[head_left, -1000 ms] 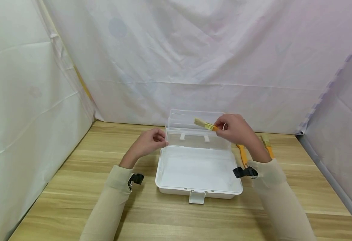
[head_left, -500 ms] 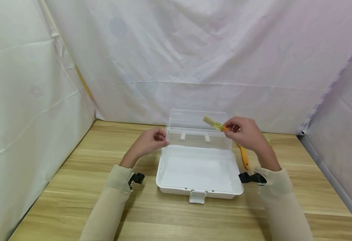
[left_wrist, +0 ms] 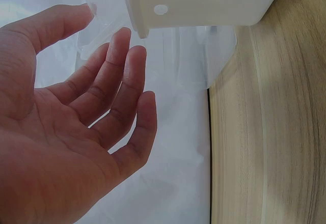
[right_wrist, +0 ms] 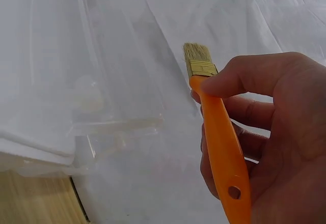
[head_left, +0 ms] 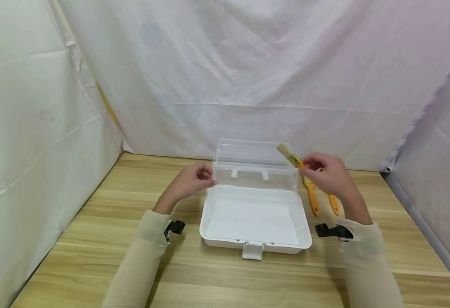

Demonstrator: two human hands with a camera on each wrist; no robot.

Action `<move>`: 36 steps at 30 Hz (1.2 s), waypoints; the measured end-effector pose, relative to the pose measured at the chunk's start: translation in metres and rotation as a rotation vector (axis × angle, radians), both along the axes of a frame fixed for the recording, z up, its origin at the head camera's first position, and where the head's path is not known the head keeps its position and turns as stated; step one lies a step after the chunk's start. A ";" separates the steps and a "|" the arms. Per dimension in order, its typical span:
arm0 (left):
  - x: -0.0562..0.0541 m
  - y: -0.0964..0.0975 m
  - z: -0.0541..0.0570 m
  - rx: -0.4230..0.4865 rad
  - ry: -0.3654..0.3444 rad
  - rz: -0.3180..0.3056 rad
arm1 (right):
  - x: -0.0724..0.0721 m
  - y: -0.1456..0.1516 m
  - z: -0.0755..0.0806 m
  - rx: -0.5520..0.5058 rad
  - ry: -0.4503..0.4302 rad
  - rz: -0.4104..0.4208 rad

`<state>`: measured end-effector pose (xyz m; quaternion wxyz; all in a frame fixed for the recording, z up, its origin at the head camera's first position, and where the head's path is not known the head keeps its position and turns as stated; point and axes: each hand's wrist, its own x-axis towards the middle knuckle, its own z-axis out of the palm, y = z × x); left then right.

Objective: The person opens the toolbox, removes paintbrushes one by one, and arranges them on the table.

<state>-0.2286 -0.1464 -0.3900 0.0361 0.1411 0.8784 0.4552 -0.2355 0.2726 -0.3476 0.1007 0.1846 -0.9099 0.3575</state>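
My right hand (head_left: 330,177) pinches the orange handle of a paintbrush (head_left: 289,155) between thumb and fingers. The brush is up in the air at the right end of the raised lid, its pale bristles pointing up and left. In the right wrist view the handle (right_wrist: 224,147) lies along the fingers, with a gold ferrule under the bristles. A white plastic box (head_left: 225,244) stands with its clear lid (head_left: 253,154) tipped back. My left hand (head_left: 188,182) is at the lid's left edge, fingers loosely bent and thumb apart from them; its thumb tip (left_wrist: 87,14) overlaps the clear plastic.
Two more orange-handled paintbrushes lie on the wooden table right of the box: one (head_left: 313,202) beside it, another (head_left: 334,205) partly behind my right hand. A white latch (head_left: 252,251) hangs at the box's front. White cloth (head_left: 255,77) walls the table's back and sides.
My right hand has moved right and slightly down with the paintbrush, away from over the lid. The brush now tilts more upright. The left hand stays at the lid's edge.
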 end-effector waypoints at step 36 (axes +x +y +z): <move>-0.001 -0.001 0.000 0.009 -0.013 -0.007 | -0.009 0.097 -0.028 -0.191 -0.213 -0.163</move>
